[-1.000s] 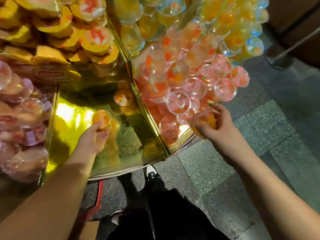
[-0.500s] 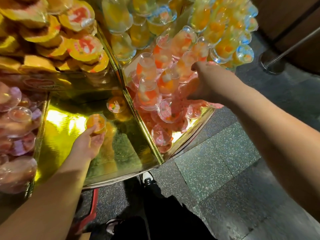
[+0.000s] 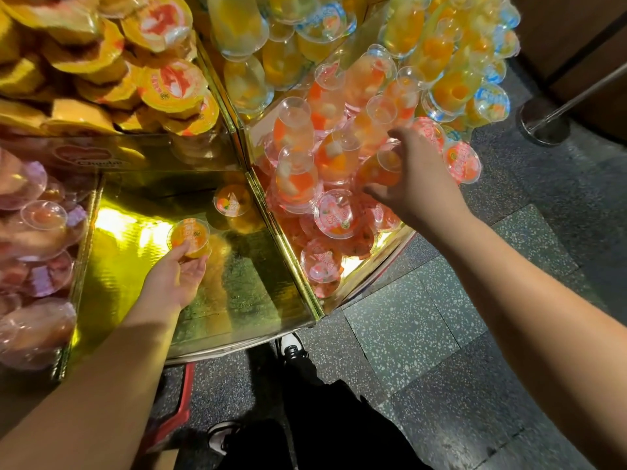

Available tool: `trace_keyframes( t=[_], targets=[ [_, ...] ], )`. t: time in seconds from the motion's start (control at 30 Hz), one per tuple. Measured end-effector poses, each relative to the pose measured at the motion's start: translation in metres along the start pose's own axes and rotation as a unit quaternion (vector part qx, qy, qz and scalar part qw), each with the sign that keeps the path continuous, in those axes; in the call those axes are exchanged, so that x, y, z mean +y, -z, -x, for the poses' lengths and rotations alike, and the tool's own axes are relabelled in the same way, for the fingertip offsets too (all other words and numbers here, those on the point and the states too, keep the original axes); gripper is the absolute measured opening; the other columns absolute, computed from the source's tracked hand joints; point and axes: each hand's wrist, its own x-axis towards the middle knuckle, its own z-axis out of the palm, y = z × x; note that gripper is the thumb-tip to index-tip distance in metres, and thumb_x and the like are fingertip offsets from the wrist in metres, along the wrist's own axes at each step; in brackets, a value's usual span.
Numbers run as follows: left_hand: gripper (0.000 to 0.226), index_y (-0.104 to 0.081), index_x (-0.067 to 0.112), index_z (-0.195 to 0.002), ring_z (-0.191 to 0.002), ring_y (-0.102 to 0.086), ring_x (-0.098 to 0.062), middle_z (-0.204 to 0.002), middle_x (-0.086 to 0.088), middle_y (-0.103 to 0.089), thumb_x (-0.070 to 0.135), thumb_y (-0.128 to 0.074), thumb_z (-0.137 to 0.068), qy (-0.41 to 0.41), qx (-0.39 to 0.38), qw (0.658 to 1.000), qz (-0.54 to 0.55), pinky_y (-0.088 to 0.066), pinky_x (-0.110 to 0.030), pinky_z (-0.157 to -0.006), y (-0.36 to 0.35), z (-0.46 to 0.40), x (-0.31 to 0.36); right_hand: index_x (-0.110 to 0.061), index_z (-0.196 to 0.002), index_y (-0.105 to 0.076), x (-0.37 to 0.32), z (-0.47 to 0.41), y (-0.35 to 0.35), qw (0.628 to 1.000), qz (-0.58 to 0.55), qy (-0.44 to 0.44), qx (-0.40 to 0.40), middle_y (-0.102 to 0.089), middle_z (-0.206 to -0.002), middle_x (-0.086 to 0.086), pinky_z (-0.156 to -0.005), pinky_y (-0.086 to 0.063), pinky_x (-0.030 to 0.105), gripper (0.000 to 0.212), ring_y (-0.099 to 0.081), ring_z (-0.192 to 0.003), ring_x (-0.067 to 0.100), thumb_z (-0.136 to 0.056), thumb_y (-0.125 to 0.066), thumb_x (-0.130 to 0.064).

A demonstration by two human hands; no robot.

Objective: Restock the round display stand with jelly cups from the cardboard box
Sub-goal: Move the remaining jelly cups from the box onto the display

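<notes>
An orange jelly cup (image 3: 189, 237) sits in the fingertips of the left hand (image 3: 173, 279), thumb and fingers curled under and around it, lid facing up. It is held just above the shiny gold floor (image 3: 135, 266) of the middle compartment of the round display stand (image 3: 305, 283). A second orange cup (image 3: 230, 205) lies alone on that gold floor, farther back and near the gold divider (image 3: 281, 239) on the right.

The right hand (image 3: 412, 179) reaches across that divider into the next compartment, where a pile of red and orange cups (image 3: 305, 157) is heaped. Its fingers are curled over a clear-bottomed orange cup (image 3: 381, 167) on top of the pile; it seems to grip this cup, though the back of the hand hides most of the contact. A pink-lidded cup (image 3: 336, 217) lies lid-up just below the hand.

Above these, an upper tier holds yellow cups with blue lids (image 3: 458, 62) to the right and flat yellow-lidded cups (image 3: 169, 83) to the left. On the far left, a compartment is full of pink and purple cups (image 3: 34, 232).

Below the stand is a speckled grey tile floor (image 3: 424, 334), with the person's dark trousers (image 3: 322, 418) and a black-and-white shoe (image 3: 291, 347). A metal post with a round base (image 3: 546, 128) stands at the upper right.
</notes>
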Motion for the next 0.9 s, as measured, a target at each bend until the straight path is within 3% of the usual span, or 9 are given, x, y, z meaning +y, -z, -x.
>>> trace_keyframes(
  t=[0.17, 0.33, 0.43, 0.5, 0.53, 0.6, 0.7, 0.77, 0.9],
  targets=[
    [0.038, -0.047, 0.005, -0.129, -0.096, -0.066, -0.022, -0.124, -0.02, -0.058, 0.019, -0.061, -0.097, -0.004, -0.01, 1.0, -0.002, -0.053, -0.017, -0.066, -0.001, 0.003, 0.0, -0.018, -0.151, -0.029, 0.007, 0.01, 0.0, 0.999, -0.03, -0.021, 0.0, -0.039, -0.145, 0.012, -0.108, -0.036, 0.037, 0.1, -0.042, -0.132, 0.027, -0.071, -0.087, -0.036],
    [0.048, -0.044, 0.004, -0.139, -0.099, -0.064, -0.023, -0.121, -0.02, -0.059, 0.018, -0.062, -0.097, -0.008, -0.011, 1.0, 0.005, -0.052, -0.017, -0.064, -0.001, 0.006, 0.005, -0.018, -0.153, -0.026, 0.005, 0.019, 0.016, 0.994, -0.089, -0.058, 0.017, -0.039, -0.145, 0.009, -0.107, -0.042, 0.04, 0.098, -0.045, -0.126, 0.019, -0.075, -0.084, -0.037],
    [0.041, -0.046, 0.005, -0.133, -0.102, -0.064, -0.024, -0.108, -0.017, -0.062, 0.016, -0.062, -0.096, -0.004, -0.022, 1.0, 0.009, -0.052, -0.018, -0.066, 0.001, 0.011, 0.01, -0.016, -0.141, -0.044, -0.024, 0.036, 0.02, 0.985, -0.132, -0.033, 0.109, -0.051, -0.13, 0.006, -0.095, -0.044, 0.024, 0.065, -0.051, -0.109, 0.01, -0.086, -0.073, -0.037],
    [0.034, -0.047, 0.005, -0.126, -0.107, -0.062, -0.025, -0.107, -0.016, -0.061, 0.013, -0.061, -0.096, -0.002, -0.028, 0.999, 0.016, -0.053, -0.021, -0.073, 0.005, 0.012, 0.013, -0.023, -0.115, -0.056, -0.065, 0.051, 0.015, 0.969, -0.2, 0.022, 0.143, -0.061, -0.107, 0.001, -0.08, -0.045, 0.017, 0.027, -0.058, -0.091, 0.009, -0.091, -0.064, -0.031],
    [0.032, -0.048, 0.005, -0.124, -0.108, -0.062, -0.025, -0.108, -0.016, -0.06, 0.012, -0.061, -0.096, -0.002, -0.031, 0.999, 0.023, -0.053, -0.022, -0.075, 0.005, 0.013, 0.014, -0.029, -0.102, -0.057, -0.086, 0.058, 0.007, 0.963, -0.243, 0.037, 0.109, -0.063, -0.094, -0.006, -0.073, -0.045, 0.017, 0.011, -0.058, -0.082, 0.006, -0.091, -0.062, -0.028],
    [0.032, -0.05, 0.004, -0.124, -0.1, -0.065, -0.022, -0.111, -0.016, -0.062, 0.012, -0.062, -0.096, -0.005, -0.041, 0.999, 0.026, -0.053, -0.019, -0.069, 0.008, 0.015, 0.019, -0.031, -0.084, -0.059, -0.129, 0.068, -0.023, 0.955, -0.291, 0.027, -0.044, -0.061, -0.075, -0.016, -0.066, -0.044, 0.018, 0.011, -0.057, -0.071, 0.0, -0.093, -0.061, -0.026],
    [0.015, -0.059, 0.008, -0.112, -0.062, -0.068, -0.011, -0.086, -0.007, -0.072, 0.014, -0.056, -0.098, -0.009, -0.059, 0.998, -0.006, -0.049, -0.017, -0.048, 0.008, 0.014, 0.022, -0.019, -0.088, -0.065, -0.162, 0.063, -0.104, 0.917, -0.312, -0.079, -0.235, -0.068, -0.082, -0.009, -0.081, -0.053, 0.029, 0.015, -0.065, -0.084, 0.011, -0.093, -0.059, -0.031],
    [0.008, -0.061, 0.008, -0.102, -0.067, -0.065, -0.014, -0.088, -0.008, -0.07, 0.012, -0.055, -0.098, -0.012, -0.059, 0.998, -0.006, -0.051, -0.018, -0.051, 0.008, 0.009, 0.023, -0.016, -0.095, -0.063, -0.165, 0.05, -0.162, 0.88, -0.34, -0.185, -0.274, -0.069, -0.089, -0.001, -0.09, -0.054, 0.041, 0.022, -0.066, -0.092, 0.023, -0.091, -0.058, -0.036],
    [0.007, -0.062, 0.004, -0.095, -0.077, -0.063, -0.016, -0.093, -0.011, -0.066, 0.004, -0.055, -0.097, -0.012, -0.065, 0.998, -0.009, -0.051, -0.022, -0.073, 0.003, -0.007, 0.027, -0.019, -0.096, -0.061, -0.157, 0.028, -0.229, 0.824, -0.408, -0.3, -0.255, -0.066, -0.09, 0.001, -0.081, -0.048, 0.036, 0.029, -0.062, -0.089, 0.021, -0.091, -0.063, -0.047]
  ],
)
